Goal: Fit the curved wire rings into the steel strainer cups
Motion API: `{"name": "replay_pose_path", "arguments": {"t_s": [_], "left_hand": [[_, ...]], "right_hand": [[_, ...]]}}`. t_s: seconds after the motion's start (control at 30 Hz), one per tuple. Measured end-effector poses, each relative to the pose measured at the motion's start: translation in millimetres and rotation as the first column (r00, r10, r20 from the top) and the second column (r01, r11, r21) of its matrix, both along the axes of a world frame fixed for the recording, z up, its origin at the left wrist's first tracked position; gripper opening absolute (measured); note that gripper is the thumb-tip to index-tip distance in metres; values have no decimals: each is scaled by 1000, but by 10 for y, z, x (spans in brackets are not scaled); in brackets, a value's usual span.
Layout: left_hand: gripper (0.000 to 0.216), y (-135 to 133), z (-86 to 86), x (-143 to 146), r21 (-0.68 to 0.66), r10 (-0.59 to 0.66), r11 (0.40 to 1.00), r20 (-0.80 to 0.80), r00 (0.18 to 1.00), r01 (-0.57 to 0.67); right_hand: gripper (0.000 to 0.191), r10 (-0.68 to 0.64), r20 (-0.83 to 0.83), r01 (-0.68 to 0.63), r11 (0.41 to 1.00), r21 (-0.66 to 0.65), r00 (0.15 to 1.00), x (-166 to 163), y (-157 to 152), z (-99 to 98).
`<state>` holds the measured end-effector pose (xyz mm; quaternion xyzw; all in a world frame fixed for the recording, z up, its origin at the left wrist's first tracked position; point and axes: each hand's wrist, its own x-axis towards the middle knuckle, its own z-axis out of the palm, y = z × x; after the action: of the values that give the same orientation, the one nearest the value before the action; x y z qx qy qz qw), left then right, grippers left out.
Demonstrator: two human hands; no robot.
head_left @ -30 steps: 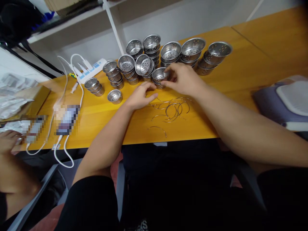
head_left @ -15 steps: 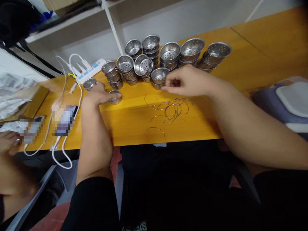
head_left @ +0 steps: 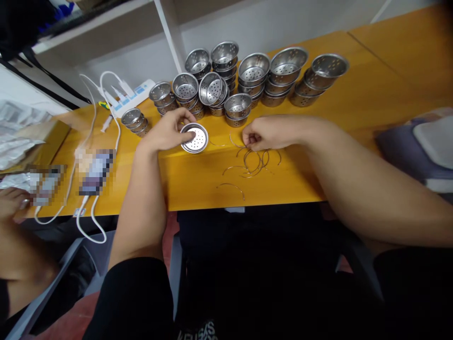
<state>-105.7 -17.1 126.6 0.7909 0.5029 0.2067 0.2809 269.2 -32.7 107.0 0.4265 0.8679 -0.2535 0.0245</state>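
My left hand [head_left: 172, 132] grips a small perforated steel cup [head_left: 198, 140] by its rim, thumb inside and fingers around the outside. The cup is tilted, so its bright holed bottom shows. To the right, my right hand [head_left: 260, 133] is closed in a pinch at the upper edge of a loose pile of thin curved wires [head_left: 253, 163]. One curved wire [head_left: 234, 141] runs out from its fingertips. Just behind the right hand stands a short stack of cups [head_left: 238, 111]. A single wire [head_left: 231, 184] lies nearer the table's front edge.
Several stacks of perforated cups [head_left: 253, 71] line the back of the yellow table [head_left: 198, 189]. A shorter, leaning stack [head_left: 133, 120] is at the left. Beyond it are a white power strip [head_left: 136, 99], cables and a phone [head_left: 97, 172]. Another person's hand [head_left: 14, 200] rests at far left.
My left hand has moved right and lifted the small cup from the table, tilting it. My right hand has dropped from beside the short cup stack to the wires.
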Motion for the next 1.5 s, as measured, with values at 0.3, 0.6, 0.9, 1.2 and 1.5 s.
{"name": "replay_pose_path", "arguments": {"t_s": [0.3,0.6,0.9,1.2,1.5], "left_hand": [[59,-108,-260,609,-186,14,980,404,915,67],[93,-166,-232,681,-327,115,943,485,867,58],[110,-196,-343,701,-300,77,947,557,827,113],[124,74,-738,679,82,-268,963,401,876,257],[119,92,-775,674,204,-191,970,302,934,133]], "right_hand": [[13,41,-24,-39,997,70,999,58,3,25],[28,2,-331,12,999,41,944,111,79,-33],[26,-150,-703,239,971,29,695,-33,102,-174],[75,-294,-625,423,904,64,723,-78,10,4],[67,-289,-678,428,903,42,676,-150,-95,66]]}}
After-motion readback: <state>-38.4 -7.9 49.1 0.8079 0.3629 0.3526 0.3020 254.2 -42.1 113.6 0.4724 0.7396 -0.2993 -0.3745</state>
